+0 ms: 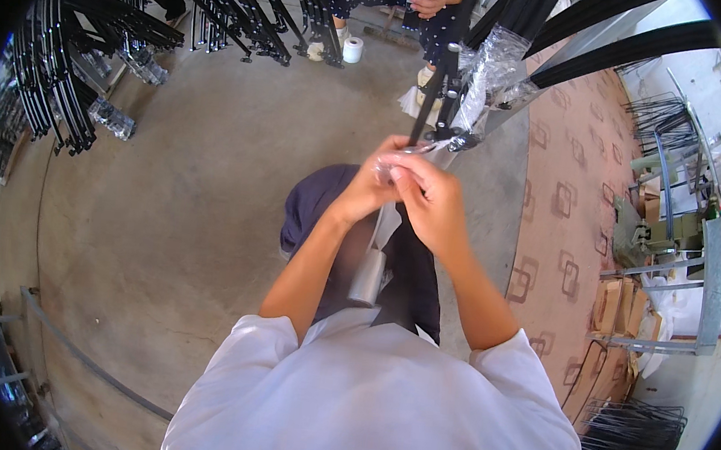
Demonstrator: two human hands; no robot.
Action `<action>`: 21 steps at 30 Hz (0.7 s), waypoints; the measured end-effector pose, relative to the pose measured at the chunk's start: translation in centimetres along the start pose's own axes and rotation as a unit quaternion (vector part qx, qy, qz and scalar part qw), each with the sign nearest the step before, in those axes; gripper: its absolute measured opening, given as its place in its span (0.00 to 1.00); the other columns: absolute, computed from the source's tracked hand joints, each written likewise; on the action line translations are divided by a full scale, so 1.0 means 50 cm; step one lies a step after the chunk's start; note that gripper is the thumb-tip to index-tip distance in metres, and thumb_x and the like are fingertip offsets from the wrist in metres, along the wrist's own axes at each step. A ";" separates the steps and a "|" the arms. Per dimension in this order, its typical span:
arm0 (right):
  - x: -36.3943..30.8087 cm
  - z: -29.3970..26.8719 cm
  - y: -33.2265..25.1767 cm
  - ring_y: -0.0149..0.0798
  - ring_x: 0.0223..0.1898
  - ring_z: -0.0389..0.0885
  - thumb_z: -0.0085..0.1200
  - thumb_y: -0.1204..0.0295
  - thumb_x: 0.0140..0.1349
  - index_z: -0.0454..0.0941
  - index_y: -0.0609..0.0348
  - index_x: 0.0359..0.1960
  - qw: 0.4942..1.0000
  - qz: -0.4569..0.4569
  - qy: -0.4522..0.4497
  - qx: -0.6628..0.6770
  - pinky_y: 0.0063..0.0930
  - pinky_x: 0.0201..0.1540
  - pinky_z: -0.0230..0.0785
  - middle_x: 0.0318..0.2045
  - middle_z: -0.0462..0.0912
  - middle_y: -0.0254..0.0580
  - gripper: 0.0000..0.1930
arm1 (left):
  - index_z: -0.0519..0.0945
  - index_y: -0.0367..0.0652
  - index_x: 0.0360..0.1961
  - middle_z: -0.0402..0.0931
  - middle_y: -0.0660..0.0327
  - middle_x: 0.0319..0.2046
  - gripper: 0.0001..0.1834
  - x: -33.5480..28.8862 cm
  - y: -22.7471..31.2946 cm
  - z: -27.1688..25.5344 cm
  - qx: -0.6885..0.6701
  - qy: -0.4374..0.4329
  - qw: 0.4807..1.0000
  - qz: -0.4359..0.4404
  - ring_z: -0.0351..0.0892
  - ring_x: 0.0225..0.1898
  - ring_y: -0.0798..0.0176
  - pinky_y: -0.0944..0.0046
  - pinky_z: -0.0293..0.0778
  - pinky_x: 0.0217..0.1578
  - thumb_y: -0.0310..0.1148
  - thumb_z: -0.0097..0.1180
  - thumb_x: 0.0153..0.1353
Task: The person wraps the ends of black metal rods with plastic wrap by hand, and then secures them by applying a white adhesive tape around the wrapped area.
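Left hand [366, 183] and right hand [436, 204] close together, both pinching clear film [483, 80].
Film wraps black tubes [525, 10] just ahead-right of the hands; silvery roll [366, 279] between them and white shirt [380, 390]; white roll [353, 50] on floor [190, 210] well ahead.

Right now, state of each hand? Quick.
Left hand: closed, gripping clear plastic film; fingertips partly hidden.
Right hand: closed, thumb and fingers pinching the same film.

Cardboard boxes [623, 308] at right, beside patterned pinkish flooring [548, 233].
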State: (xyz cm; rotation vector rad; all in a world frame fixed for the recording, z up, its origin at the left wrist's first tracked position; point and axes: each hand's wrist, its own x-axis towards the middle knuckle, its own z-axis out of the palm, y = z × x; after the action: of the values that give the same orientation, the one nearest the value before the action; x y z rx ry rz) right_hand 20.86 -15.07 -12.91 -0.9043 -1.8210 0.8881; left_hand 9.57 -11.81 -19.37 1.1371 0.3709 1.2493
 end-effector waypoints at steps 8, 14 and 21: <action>0.078 -0.108 0.026 0.26 0.35 0.73 0.43 0.79 0.55 0.75 0.65 0.34 0.975 0.076 0.109 0.177 0.18 0.36 0.63 0.32 0.78 0.39 0.08 | 0.73 0.39 0.34 0.73 0.65 0.27 0.20 0.023 0.019 -0.024 0.090 0.137 0.986 0.028 0.70 0.28 0.73 0.72 0.67 0.33 0.47 0.38 0.62; 0.151 -0.100 0.212 0.28 0.40 0.72 0.42 0.86 0.44 0.76 0.65 0.33 0.981 0.030 -0.056 0.185 0.21 0.44 0.60 0.34 0.77 0.36 0.15 | 0.69 0.40 0.28 0.69 0.64 0.25 0.20 0.045 -0.003 -0.013 0.161 0.280 0.938 0.124 0.67 0.29 0.71 0.67 0.67 0.28 0.49 0.46 0.56; 0.166 -0.096 0.090 0.30 0.38 0.74 0.51 0.80 0.48 0.77 0.63 0.37 0.956 0.031 -0.201 0.213 0.22 0.42 0.64 0.34 0.78 0.37 0.12 | 0.66 0.39 0.38 0.68 0.66 0.30 0.12 0.050 -0.006 0.011 0.096 0.265 0.938 0.201 0.68 0.32 0.74 0.73 0.65 0.34 0.24 0.52 0.53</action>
State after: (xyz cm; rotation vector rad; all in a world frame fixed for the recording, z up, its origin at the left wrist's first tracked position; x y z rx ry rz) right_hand 23.43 -4.86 -11.81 -0.5301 -1.8289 1.5232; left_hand 11.00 -9.86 -18.55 1.0560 0.6999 1.9250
